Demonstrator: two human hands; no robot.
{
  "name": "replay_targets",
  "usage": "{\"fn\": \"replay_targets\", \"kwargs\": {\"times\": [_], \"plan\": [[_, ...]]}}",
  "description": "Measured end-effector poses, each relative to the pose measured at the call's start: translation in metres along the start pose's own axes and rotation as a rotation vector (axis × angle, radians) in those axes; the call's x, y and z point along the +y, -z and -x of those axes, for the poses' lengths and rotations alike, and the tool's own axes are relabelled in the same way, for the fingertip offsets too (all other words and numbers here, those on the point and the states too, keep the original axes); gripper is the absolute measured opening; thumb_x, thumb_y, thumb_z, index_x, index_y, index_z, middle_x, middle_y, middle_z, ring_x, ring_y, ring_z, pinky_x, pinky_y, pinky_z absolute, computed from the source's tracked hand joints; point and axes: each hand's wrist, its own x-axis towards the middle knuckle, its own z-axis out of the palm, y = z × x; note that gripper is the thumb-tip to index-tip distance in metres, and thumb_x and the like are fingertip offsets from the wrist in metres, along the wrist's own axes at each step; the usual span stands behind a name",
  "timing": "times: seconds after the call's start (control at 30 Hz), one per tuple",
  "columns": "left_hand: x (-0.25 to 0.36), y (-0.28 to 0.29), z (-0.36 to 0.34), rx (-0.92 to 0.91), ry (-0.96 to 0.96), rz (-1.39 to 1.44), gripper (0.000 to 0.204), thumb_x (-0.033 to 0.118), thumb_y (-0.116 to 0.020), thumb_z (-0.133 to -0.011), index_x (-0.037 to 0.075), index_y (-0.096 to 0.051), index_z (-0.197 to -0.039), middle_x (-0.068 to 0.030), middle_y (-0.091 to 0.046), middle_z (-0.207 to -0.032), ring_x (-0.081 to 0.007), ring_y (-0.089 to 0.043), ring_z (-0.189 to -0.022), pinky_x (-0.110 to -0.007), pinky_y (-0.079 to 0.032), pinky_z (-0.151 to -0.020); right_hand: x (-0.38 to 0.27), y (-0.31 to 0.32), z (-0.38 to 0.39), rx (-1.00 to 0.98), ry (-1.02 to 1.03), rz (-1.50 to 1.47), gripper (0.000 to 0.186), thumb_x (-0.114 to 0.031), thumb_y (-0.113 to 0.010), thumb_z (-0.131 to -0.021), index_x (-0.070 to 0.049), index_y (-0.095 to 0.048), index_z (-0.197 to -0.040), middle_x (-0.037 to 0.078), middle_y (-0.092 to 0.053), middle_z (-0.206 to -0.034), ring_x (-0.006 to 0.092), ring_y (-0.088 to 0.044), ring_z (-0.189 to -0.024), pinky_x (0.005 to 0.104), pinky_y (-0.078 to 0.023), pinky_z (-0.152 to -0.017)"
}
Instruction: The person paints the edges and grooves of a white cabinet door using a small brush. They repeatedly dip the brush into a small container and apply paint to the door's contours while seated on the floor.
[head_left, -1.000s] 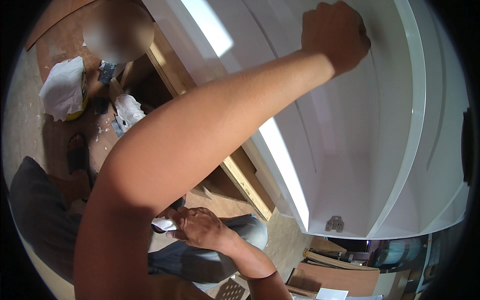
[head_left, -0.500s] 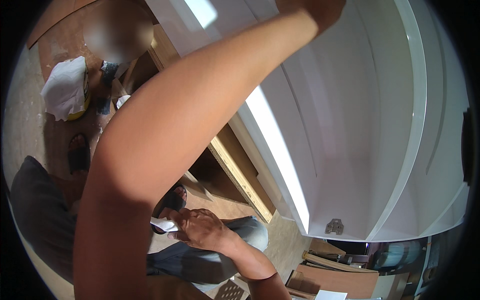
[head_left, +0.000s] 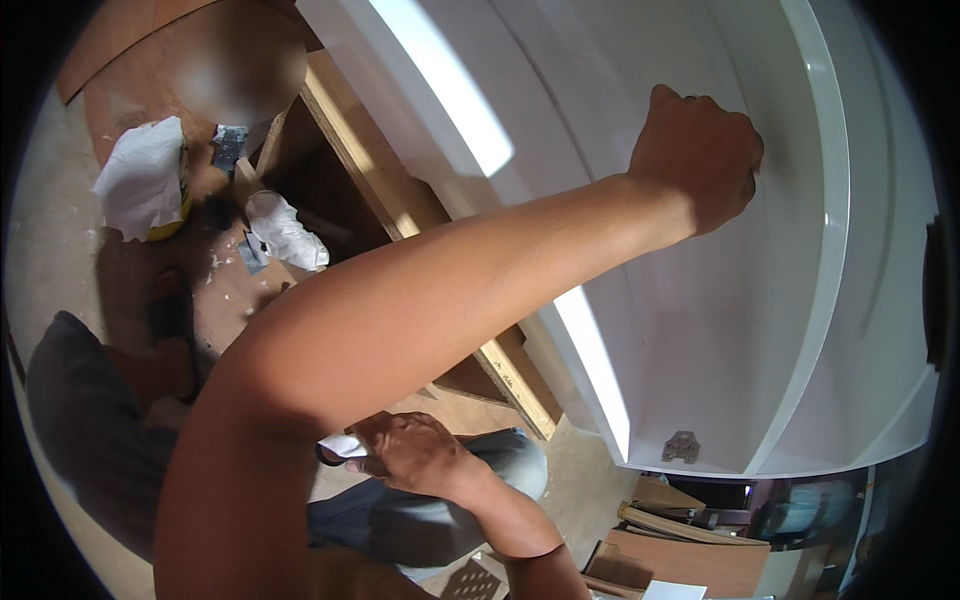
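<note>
My left hand (head_left: 700,155) is raised and closed into a fist, pressed against the inner face of a white cabinet panel (head_left: 700,330). Anything inside the fist is hidden. My left arm crosses the picture from the lower left. My right hand (head_left: 405,455) rests low over my lap, its fingers closed on a small white object with a dark edge (head_left: 338,448). My knee in grey trousers (head_left: 450,515) lies just under that hand.
A metal hinge plate (head_left: 682,447) sits at the cabinet's lower corner. A bare wooden frame (head_left: 420,215) runs beside the white panel. Crumpled white cloths (head_left: 150,180) lie on the floor near another person (head_left: 235,65). Wood offcuts (head_left: 690,545) are stacked lower right.
My left hand swept up along the white panel until it left the top of the picture, then came back down and to the right. My right hand stayed at my lap.
</note>
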Motion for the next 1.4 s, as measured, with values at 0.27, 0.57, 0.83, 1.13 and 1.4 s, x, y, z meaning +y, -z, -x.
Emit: {"fn": "replay_targets", "kwargs": {"times": [0.27, 0.57, 0.83, 1.13, 1.4], "plan": [[0.029, 0.14, 0.07, -0.716, 0.217, 0.377, 0.014, 0.011, -0.063, -0.073, -0.003, -0.068, -0.073, -0.0121, -0.067, -0.07, -0.0187, -0.066, -0.067, -0.029, -0.05, -0.065, -0.008, -0.003, 0.025, 0.239, 0.114, 0.124, 0.041, -0.039, -0.062, -0.083, -0.004, -0.056, -0.103, 0.011, -0.061, -0.084, 0.0257, -0.064, -0.077, 0.0374, -0.051, -0.072], [-0.077, 0.177, 0.235, -1.489, 0.505, -0.042, 0.013, 0.01, -0.062, -0.065, 0.002, -0.069, -0.072, -0.0126, -0.067, -0.068, -0.0251, -0.061, -0.06, -0.034, -0.048, -0.06, -0.028, -0.05, 0.037, -0.056, 0.307, 0.052, 0.037, -0.037, -0.062, -0.084, -0.003, -0.056, -0.1, 0.013, -0.065, -0.083, 0.0273, -0.066, -0.081, 0.0381, -0.05, -0.074], [-0.189, 0.103, 0.444, -0.895, 0.984, -0.582, 0.018, 0.018, -0.069, -0.073, 0.01, -0.072, -0.089, -0.0186, -0.067, -0.093, -0.0386, -0.064, -0.09, -0.043, -0.051, -0.086, -0.023, -0.043, 0.054, 0.179, 0.253, -0.025, 0.02, -0.019, -0.058, -0.083, -0.002, -0.058, -0.095, 0.011, -0.067, -0.083, 0.0252, -0.067, -0.084, 0.0357, -0.05, -0.074], [-0.198, 0.082, 0.456, -0.902, 1.008, -0.832, 0.016, 0.012, -0.061, -0.077, 0.004, -0.071, -0.088, -0.0222, -0.067, -0.09, -0.0368, -0.065, -0.09, -0.045, -0.051, -0.083, -0.014, -0.033, 0.073, -0.01, 0.129, 0.02, 0.043, -0.034, -0.05, -0.091, -0.002, -0.054, -0.12, 0.015, -0.064, -0.088, 0.0277, -0.062, -0.091, 0.0404, -0.047, -0.081], [-0.206, 0.076, 0.459, -0.943, 0.908, -0.905, 0.018, 0.011, -0.056, -0.081, 0.005, -0.07, -0.09, -0.0197, -0.067, -0.094, -0.0353, -0.065, -0.092, -0.043, -0.051, -0.082, -0.007, -0.045, 0.077, 0.01, 0.107, 0.063, 0.045, -0.037, -0.048, -0.093, -0.002, -0.053, -0.12, 0.014, -0.064, -0.087, 0.0257, -0.062, -0.089, 0.0392, -0.047, -0.079]]}}
